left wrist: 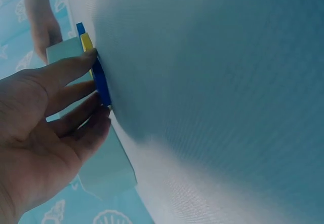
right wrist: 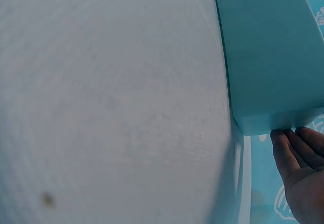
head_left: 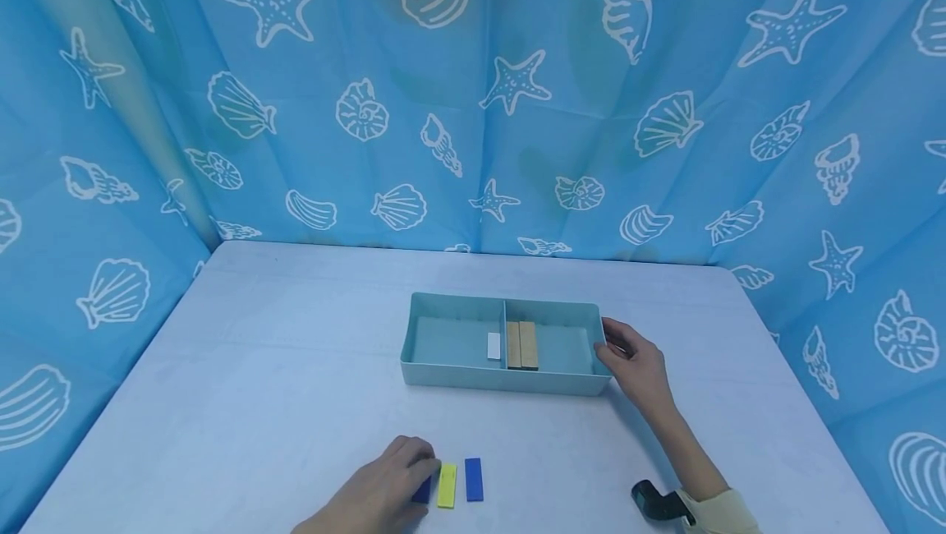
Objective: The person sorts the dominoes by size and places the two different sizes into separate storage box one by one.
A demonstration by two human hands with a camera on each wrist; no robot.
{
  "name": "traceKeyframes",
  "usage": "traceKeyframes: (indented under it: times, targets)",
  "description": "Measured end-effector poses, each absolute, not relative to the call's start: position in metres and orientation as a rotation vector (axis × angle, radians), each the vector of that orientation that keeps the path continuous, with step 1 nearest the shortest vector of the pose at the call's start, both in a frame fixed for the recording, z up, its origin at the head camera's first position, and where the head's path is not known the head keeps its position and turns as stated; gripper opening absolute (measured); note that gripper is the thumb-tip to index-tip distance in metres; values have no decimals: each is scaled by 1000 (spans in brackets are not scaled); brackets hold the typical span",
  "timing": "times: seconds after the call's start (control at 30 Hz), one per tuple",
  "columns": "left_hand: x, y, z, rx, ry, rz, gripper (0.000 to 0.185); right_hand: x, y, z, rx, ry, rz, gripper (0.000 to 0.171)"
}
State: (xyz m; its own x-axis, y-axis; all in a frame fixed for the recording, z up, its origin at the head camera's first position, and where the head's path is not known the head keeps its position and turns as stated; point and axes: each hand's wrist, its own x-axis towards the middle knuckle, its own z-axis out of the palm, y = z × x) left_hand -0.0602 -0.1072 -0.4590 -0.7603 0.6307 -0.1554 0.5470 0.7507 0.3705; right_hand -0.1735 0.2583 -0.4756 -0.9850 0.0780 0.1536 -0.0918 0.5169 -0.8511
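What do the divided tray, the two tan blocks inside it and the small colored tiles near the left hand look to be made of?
Tray: probably molded plastic, matte teal, one even color with rounded corners. Tan blocks: likely wood or a wood-look material, going by the brownish tone; grain is too small to confirm. Yellow tile and blue tile: flat, saturated solid colors, apparently plastic or painted pieces. The left hand touches another blue tile.

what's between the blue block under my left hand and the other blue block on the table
A yellow block lies between them in the head view: the left hand touches one blue block, and the other blue block lies to its right.

Tiles before tray, seemingly centred.
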Motion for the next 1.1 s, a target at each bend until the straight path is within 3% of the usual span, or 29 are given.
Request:
traceKeyframes:
  times: [0.27,0.7,1.1]
  targets:
    - [-60,-108,-456,892,2693,416,47,-172,257,-475,12,-2581,1449,47]
    - [-61,-113,-445,921,2759,531,27,-172,259,-475,34,-2588,1470,46]
    - [-86,-104,-414,1137,2889,655,33,-173,260,-476,34,-2593,1455,46]
